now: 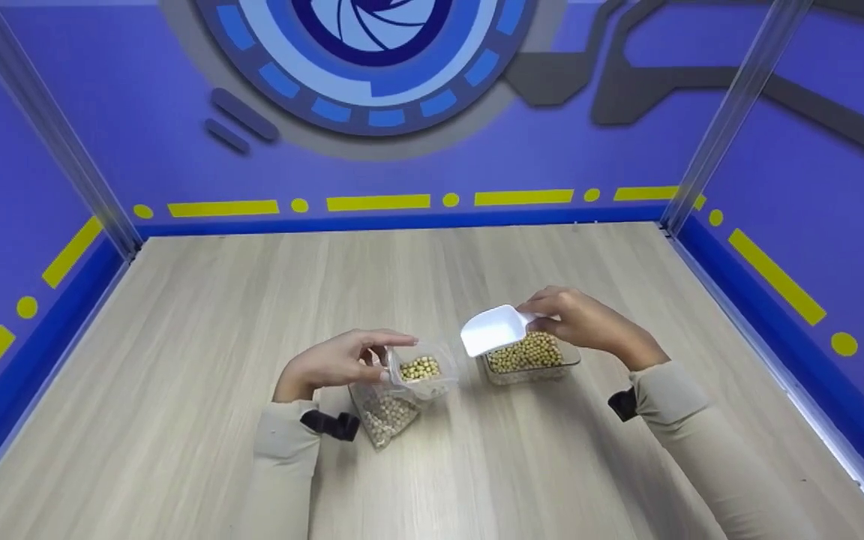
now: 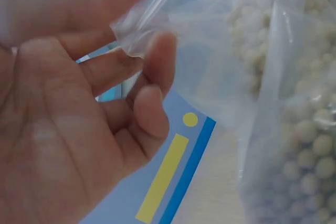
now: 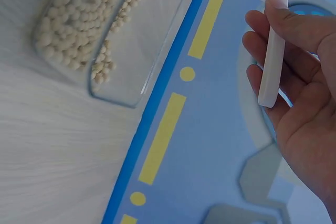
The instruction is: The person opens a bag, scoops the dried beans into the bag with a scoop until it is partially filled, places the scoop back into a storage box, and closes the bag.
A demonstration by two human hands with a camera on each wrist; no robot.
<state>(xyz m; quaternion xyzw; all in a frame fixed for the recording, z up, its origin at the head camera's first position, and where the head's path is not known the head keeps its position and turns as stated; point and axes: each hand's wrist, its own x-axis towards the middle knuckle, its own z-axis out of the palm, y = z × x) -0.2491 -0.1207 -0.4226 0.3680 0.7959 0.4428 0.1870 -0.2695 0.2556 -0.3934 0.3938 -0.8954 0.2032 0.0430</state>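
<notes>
In the head view my left hand point(image 1: 342, 360) holds the rim of a clear plastic bag point(image 1: 443, 360), its mouth spread open upward. Pale round beans point(image 1: 420, 367) show inside the mouth, and more fill the bag's lower part point(image 1: 387, 416). The left wrist view shows the film edge between the thumb and curled fingers point(image 2: 152, 114). My right hand point(image 1: 574, 319) grips a white scoop point(image 1: 493, 330) by its handle point(image 3: 272, 69). No beans show in the scoop's bowl. It hangs over the left edge of a clear rectangular container point(image 1: 568, 364) holding similar beans point(image 1: 528, 352).
Both things stand on a light wood-grain table point(image 1: 199, 337), the container to the right of the bag. Blue panels point(image 1: 432, 172) with yellow marks border the table at the back and both sides. Black straps point(image 1: 331, 425) sit at the wrists.
</notes>
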